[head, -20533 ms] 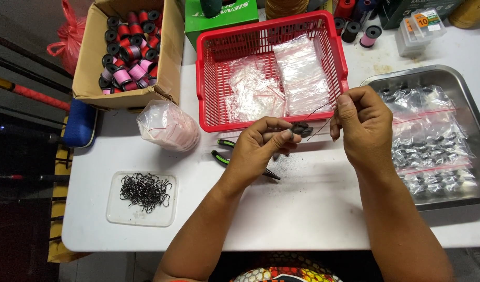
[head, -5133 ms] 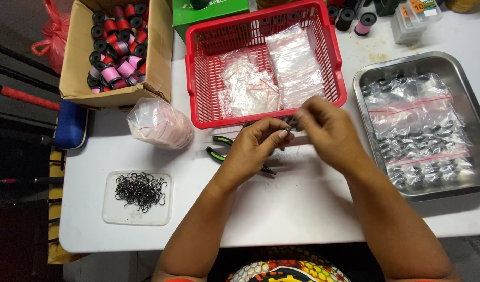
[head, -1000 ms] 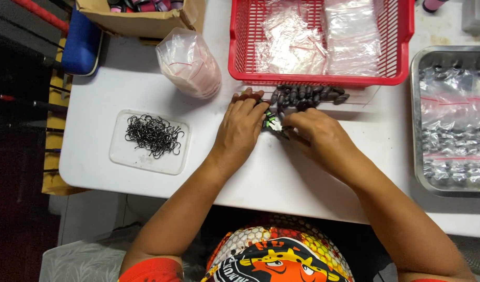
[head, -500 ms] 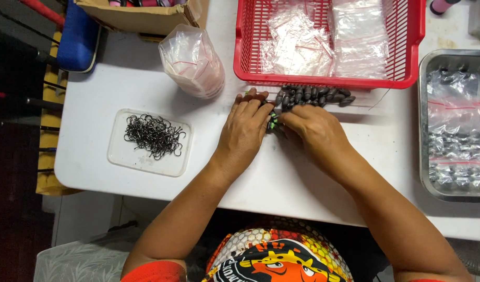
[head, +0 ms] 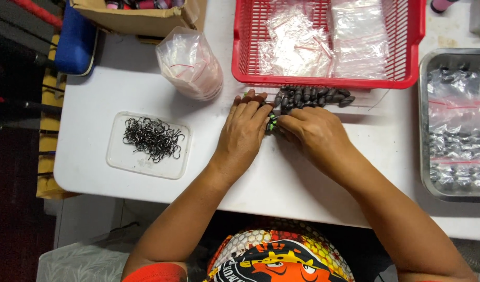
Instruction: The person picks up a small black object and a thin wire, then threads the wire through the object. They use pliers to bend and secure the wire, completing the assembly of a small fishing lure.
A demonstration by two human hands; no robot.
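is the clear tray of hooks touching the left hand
Apart. The head view shows bare white table between the clear tray of hooks and the left hand.

- A tray of hooks point(head: 148, 145) lies on the table point(head: 302, 183), left of the left hand point(head: 243, 133).
- A basket point(head: 323, 81) sits beyond both hands, with a row of sinkers point(head: 313, 97) between.
- A metal tray point(head: 427, 172) lies well right of the right hand point(head: 313, 134).

Bare table point(head: 313, 172) nearside; red basket point(head: 407, 78) close beyond.
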